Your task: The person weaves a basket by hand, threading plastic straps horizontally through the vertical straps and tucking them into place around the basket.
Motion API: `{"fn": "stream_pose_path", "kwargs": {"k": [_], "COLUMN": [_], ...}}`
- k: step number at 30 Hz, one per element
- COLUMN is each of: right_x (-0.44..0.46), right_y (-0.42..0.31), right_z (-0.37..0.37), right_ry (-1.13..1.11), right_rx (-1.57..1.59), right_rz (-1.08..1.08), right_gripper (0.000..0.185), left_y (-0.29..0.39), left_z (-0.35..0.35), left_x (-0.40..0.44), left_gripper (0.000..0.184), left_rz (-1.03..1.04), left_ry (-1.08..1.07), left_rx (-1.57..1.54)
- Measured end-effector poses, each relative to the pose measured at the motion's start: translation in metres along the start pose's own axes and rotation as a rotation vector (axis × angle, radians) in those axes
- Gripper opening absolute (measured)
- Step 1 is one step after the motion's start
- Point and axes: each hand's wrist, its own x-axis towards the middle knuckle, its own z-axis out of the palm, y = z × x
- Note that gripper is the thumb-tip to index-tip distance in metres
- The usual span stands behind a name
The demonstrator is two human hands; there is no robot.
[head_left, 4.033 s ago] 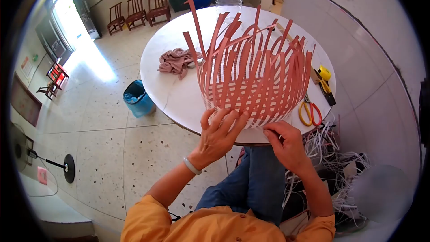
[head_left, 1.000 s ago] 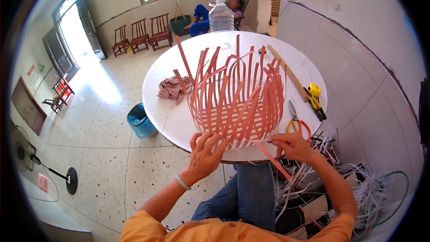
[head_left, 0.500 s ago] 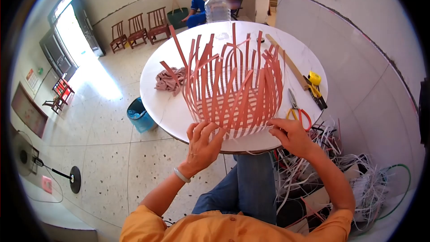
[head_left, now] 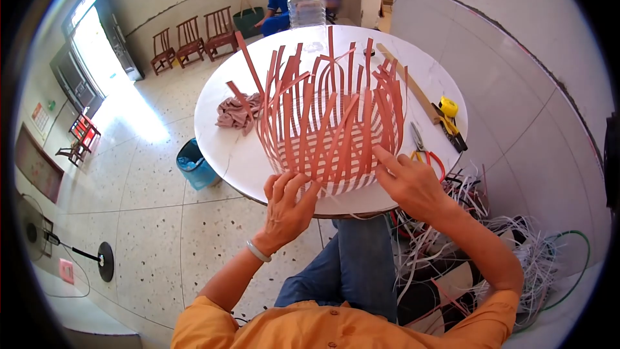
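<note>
A half-woven basket (head_left: 336,148) of reddish-brown and white strips sits near the front of the round table, its long red strips standing up loose and fanning out. My left hand (head_left: 289,201) holds its near left lower edge, with the fingers bent over the weave and the thumb beside it. At the near right side, my right hand (head_left: 413,184) touches the strips. Its index finger is stretched up along them and the thumb is apart. Right of the basket lie scissors (head_left: 418,142) with red and yellow handles.
On the white table (head_left: 226,148) are a crumpled cloth (head_left: 237,113), a wooden strip (head_left: 410,84), a yellow tape measure (head_left: 448,106) and a big clear bottle (head_left: 306,6). Loose strips (head_left: 516,252) pile at the right. A blue bin (head_left: 199,167) stands left. A person sits behind.
My right hand has moved up from the basket's near bottom edge to its right side strips, index finger extending. My left hand stays on the near left edge. The view has shifted slightly.
</note>
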Motion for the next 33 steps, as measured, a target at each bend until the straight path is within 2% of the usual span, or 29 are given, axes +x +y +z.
{"fn": "stream_pose_path", "kwargs": {"k": [4, 7, 9, 10, 12, 16, 18, 19, 23, 26, 27, 28, 30, 31, 33], "right_x": [0.009, 0.01, 0.009, 0.009, 0.006, -0.003, -0.018, -0.026, -0.072, -0.088, -0.088, -0.08, -0.051, -0.045, -0.038], "right_y": [-0.017, -0.039, -0.05, -0.05, -0.045, 0.012, 0.041, 0.051, 0.066, 0.053, 0.048, 0.035, 0.002, -0.009, -0.031], "right_z": [-0.017, -0.022, -0.024, -0.026, -0.03, -0.017, -0.001, 0.009, 0.053, 0.065, 0.063, 0.052, 0.024, 0.021, 0.02], "right_ry": [0.002, 0.005, -0.124, -0.128, -0.243, -0.315, -0.124, -0.132, -0.078, 0.014, 0.057, 0.055, 0.279, 0.279, 0.307], "right_rx": [-0.215, -0.329, -0.289, -0.286, -0.12, 0.049, 0.698, 0.882, 0.902, 0.764, 0.6, 0.605, 0.175, 0.179, 0.118], "right_rz": [-0.082, -0.017, 0.175, 0.17, 0.346, 0.405, 0.51, 0.602, 0.669, 0.57, 0.519, 0.522, 0.401, 0.4, 0.213], "right_gripper": [0.023, 0.025, 0.024, 0.024, 0.018, 0.019, 0.019, 0.019, 0.017, 0.016, 0.023, 0.023, 0.039, 0.039, 0.053], "left_y": [-0.001, -0.001, 0.0, 0.0, -0.001, -0.003, -0.003, -0.003, -0.003, -0.003, -0.002, -0.002, -0.002, -0.002, -0.001], "left_z": [0.001, 0.002, 0.001, 0.002, 0.004, 0.002, 0.002, 0.003, 0.002, 0.001, 0.001, 0.001, 0.003, 0.004, 0.005], "left_x": [-0.001, 0.0, 0.001, 0.0, -0.001, 0.0, -0.001, -0.002, -0.002, 0.0, 0.0, -0.001, -0.001, -0.001, -0.003], "left_gripper": [0.05, 0.051, 0.052, 0.052, 0.053, 0.053, 0.052, 0.052, 0.051, 0.051, 0.051, 0.051, 0.053, 0.053, 0.055], "left_rz": [-0.002, 0.003, 0.007, 0.001, 0.012, 0.016, 0.015, 0.011, 0.02, 0.026, 0.029, 0.027, 0.014, 0.013, 0.004], "left_ry": [0.0, 0.005, 0.009, 0.007, 0.021, 0.026, 0.022, 0.024, 0.016, 0.011, 0.008, 0.002, 0.016, 0.014, 0.024], "left_rx": [0.0, -0.006, 0.001, 0.0, -0.017, 0.012, 0.016, 0.018, 0.032, 0.043, 0.044, 0.044, 0.03, 0.032, 0.013]}}
